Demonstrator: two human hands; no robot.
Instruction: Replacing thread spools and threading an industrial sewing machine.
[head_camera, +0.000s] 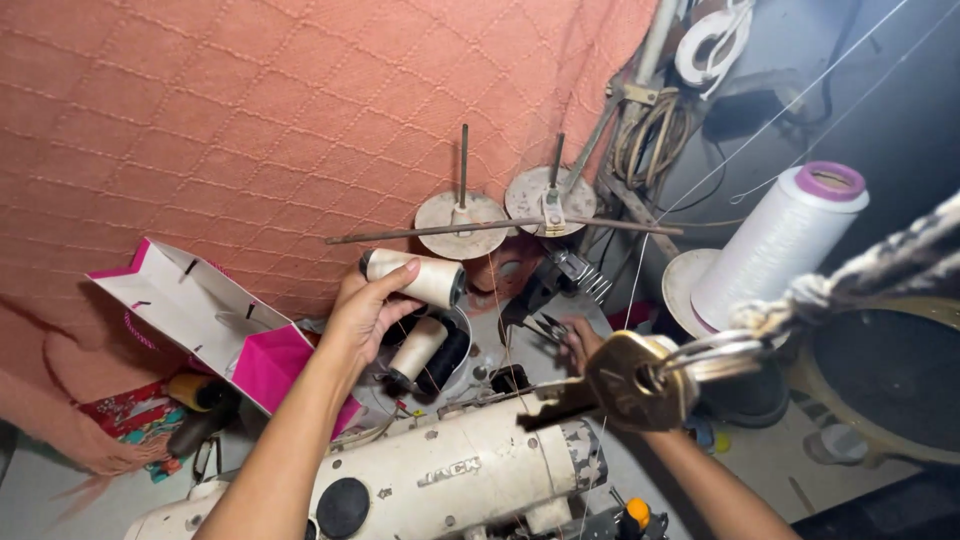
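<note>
Dangling key hides right hand; left hand clutches cream spool.

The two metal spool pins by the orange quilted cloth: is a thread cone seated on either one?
No: both spool pins stand bare on their discs, while the left hand holds a cream thread cone below them.

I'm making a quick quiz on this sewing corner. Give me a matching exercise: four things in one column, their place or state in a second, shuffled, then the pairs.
Things:
1. cream thread spool
2. white thread cone
3. brass key
4. pink and white box

Places or states:
A. dangles close to the camera
B. lies open at the left
C. gripped in the left hand
D. stands upright at the right

Pairs: 1-C, 2-D, 3-A, 4-B
</note>
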